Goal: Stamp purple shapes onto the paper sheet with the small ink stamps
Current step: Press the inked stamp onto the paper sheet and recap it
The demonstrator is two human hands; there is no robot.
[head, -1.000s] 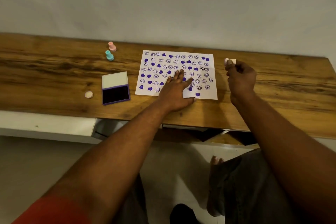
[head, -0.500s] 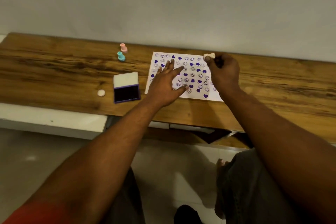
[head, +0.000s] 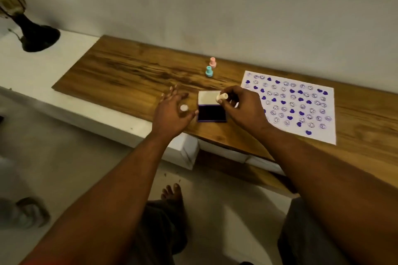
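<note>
A white paper sheet (head: 323,133) covered with purple hearts and smiley faces lies on the wooden table (head: 129,75), to the right. My right hand (head: 241,107) pinches a small cream stamp (head: 221,97) above the open ink pad (head: 212,113), whose white lid is flipped back and whose dark purple pad faces up. My left hand (head: 172,114) hovers with spread fingers just left of the pad, over a small round white cap (head: 184,107) lying on the table; it does not hold it.
A pink stamp (head: 212,62) and a teal stamp (head: 209,71) stand upright behind the ink pad. A dark vase (head: 32,32) sits on the white ledge at far left. The table's front edge runs under my wrists; my knees and a bare foot are below.
My left hand left the paper and moved left to the white cap. My right hand carried the cream stamp from the paper's top edge over to the ink pad. The camera turned left.
</note>
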